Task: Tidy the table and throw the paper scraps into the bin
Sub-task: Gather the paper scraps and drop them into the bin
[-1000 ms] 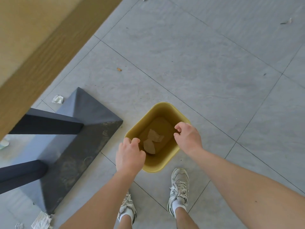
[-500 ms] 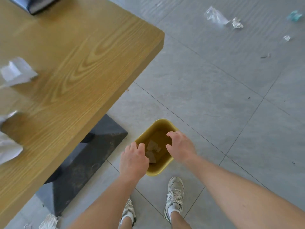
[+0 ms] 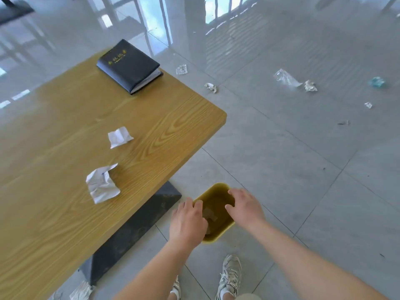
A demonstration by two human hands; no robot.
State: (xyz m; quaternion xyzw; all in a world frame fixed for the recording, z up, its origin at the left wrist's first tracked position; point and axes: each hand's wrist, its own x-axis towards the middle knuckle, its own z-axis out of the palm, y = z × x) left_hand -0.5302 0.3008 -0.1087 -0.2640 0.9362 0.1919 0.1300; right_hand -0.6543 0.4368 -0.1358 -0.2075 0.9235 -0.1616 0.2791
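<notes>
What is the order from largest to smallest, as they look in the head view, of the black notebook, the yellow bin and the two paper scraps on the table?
1. Black notebook and yellow bin: about alike; the left hand and right hand hide part of the bin.
2. Nearer crumpled scrap.
3. Farther scrap.

1. Your left hand was palm down, back toward the camera, fingers loosely extended and close together, gripping nothing.
2. Your right hand was also palm down, fingers spread and slightly bent, thumb pointing toward the left hand.
3. The hands were near each other, not touching.
4. Your left forearm and right forearm were bare, reaching forward and down.
</notes>
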